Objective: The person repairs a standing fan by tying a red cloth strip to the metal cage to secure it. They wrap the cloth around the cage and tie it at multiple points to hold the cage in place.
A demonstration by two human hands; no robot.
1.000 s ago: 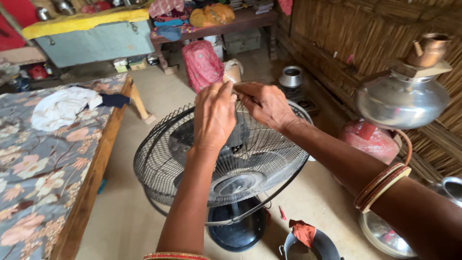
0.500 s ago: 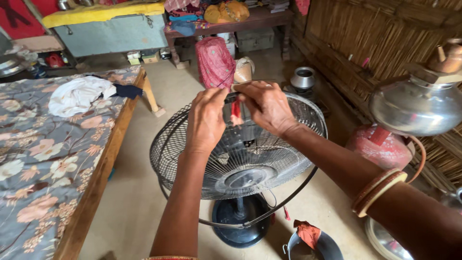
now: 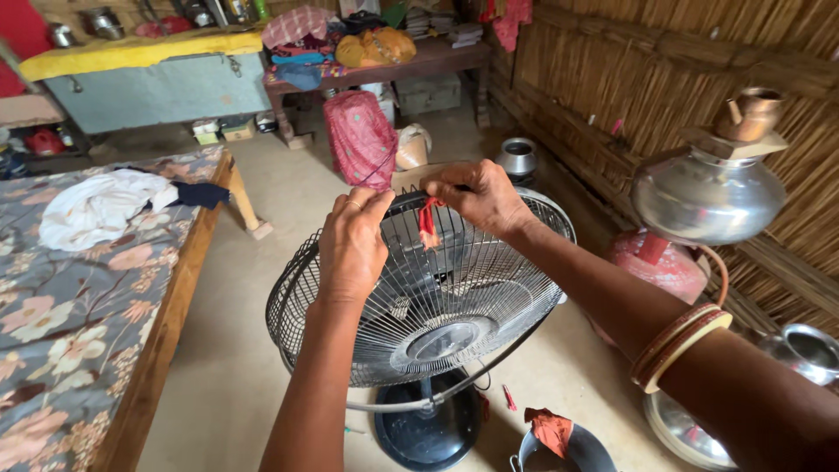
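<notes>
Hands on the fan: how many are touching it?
2. The left hand grips the top rim of the fan's wire guard; the right hand holds the rim just beside it, near a red scrap tied there. No other hands in view.

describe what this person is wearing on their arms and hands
Both forearms are bare, with no sleeves showing. The right arm carries a stack of bangles at the forearm, red-brown ones beside a cream one. The left hand has a thin ring on one finger. No gloves or watch are visible.
</notes>
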